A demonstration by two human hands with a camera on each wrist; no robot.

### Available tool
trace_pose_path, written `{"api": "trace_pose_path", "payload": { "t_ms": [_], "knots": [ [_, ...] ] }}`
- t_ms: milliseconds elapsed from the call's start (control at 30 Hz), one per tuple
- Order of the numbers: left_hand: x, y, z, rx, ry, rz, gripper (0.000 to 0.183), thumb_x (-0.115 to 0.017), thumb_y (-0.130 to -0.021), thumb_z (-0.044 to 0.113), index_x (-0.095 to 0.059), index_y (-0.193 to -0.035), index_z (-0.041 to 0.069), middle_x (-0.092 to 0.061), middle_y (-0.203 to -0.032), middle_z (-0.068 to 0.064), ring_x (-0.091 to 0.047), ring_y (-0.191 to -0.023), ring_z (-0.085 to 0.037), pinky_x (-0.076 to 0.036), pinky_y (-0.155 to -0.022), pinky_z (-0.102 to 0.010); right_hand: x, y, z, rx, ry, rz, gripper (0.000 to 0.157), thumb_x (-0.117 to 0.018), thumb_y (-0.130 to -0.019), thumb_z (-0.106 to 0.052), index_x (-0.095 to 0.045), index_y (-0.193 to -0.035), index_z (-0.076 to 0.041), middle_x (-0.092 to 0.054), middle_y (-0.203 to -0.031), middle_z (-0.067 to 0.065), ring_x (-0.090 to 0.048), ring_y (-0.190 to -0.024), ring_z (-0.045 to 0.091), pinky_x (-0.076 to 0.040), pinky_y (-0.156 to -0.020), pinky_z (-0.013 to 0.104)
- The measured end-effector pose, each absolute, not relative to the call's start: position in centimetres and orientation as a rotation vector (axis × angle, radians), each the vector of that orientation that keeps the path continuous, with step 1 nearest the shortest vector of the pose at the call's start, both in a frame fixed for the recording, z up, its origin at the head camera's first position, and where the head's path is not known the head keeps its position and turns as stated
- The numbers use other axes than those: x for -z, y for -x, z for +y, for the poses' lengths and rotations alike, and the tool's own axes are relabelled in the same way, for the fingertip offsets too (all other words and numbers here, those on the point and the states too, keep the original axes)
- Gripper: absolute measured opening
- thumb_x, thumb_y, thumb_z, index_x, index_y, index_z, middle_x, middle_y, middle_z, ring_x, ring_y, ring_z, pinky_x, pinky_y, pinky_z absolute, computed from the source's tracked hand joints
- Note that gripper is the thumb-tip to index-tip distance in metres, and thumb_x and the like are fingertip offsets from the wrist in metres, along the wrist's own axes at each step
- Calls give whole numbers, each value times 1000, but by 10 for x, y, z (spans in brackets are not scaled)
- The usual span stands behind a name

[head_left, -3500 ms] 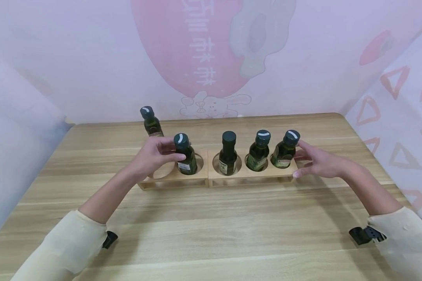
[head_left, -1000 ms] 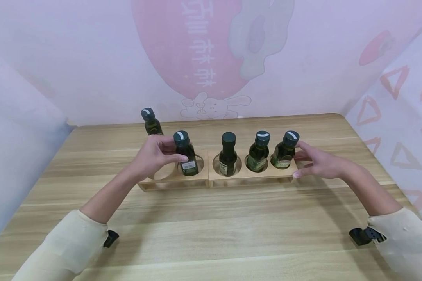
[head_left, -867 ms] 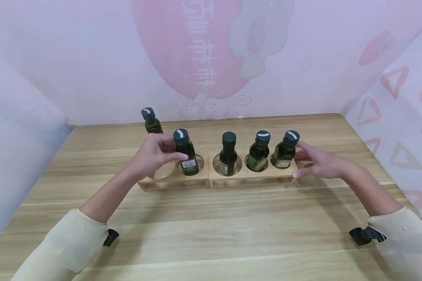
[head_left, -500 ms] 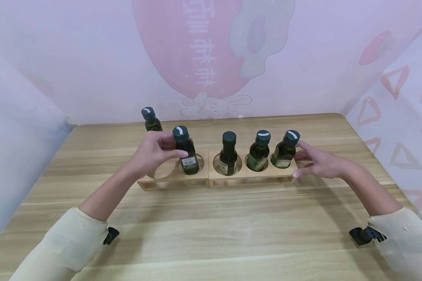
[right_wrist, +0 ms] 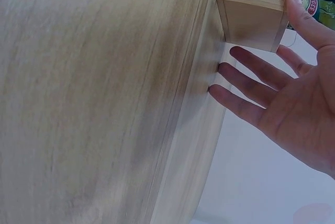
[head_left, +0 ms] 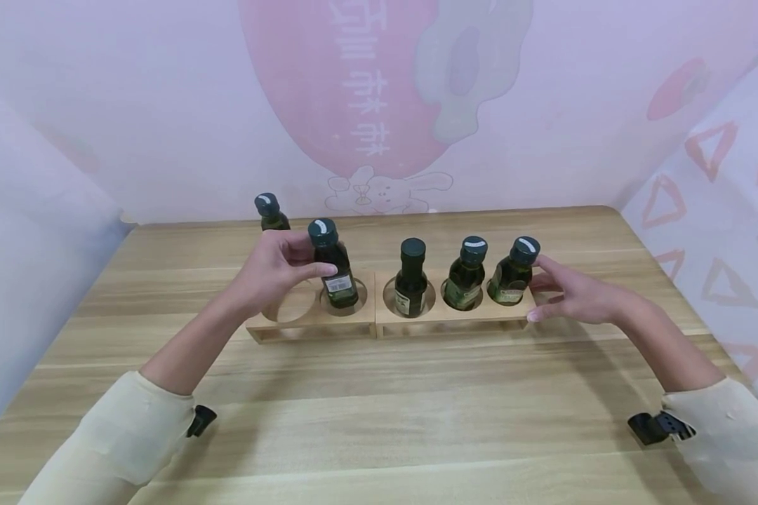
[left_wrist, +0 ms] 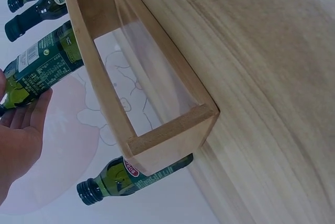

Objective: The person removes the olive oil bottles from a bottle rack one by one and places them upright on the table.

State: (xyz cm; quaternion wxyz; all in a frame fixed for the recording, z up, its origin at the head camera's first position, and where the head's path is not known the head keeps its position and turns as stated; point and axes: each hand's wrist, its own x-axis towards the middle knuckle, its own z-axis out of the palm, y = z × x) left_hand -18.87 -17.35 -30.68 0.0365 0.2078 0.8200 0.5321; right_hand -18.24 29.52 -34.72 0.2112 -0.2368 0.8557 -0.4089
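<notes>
My left hand [head_left: 271,270] grips a dark green olive oil bottle [head_left: 338,284] between thumb and fingers. The bottle leans slightly and its base overlaps the right-hand hole of the left wooden rack [head_left: 316,318]. In the left wrist view, the held bottle [left_wrist: 44,59] shows a barcode label, its lower end beside the rack's top board. Over on the right, my right hand [head_left: 571,293] is at the end of the right wooden rack [head_left: 461,315]. The right wrist view shows its thumb at the rack's top corner and the other fingers extended past the end panel.
In the right rack stand a slim-necked bottle [head_left: 410,280] and two capped bottles, the middle one [head_left: 464,277] and the end one [head_left: 510,277]. Behind the left rack stands another bottle [head_left: 271,214]. A wooden table [head_left: 379,421] lies under everything, with a printed backdrop [head_left: 164,126] behind.
My left hand has raised the bottle gradually, bringing more of its label above the rack, with the cap drifting slightly left. The right hand and the other bottles stay in place.
</notes>
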Motion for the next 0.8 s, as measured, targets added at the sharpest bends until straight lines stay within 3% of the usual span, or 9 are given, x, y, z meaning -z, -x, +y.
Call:
{"api": "trace_pose_path", "payload": {
  "t_ms": [800],
  "knots": [
    [287,197,-168,-1667,-636,2598,29,-78,-93,4,-72,-120,-4,-77,-109,-17,-76,-93,-11,-59,-85,-21,348,182,295,1119,636,2389,89,-77,-93,-8,-17,-159,0,-51,-142,40,-41,-139,58,-39,-110,70]
  ]
}}
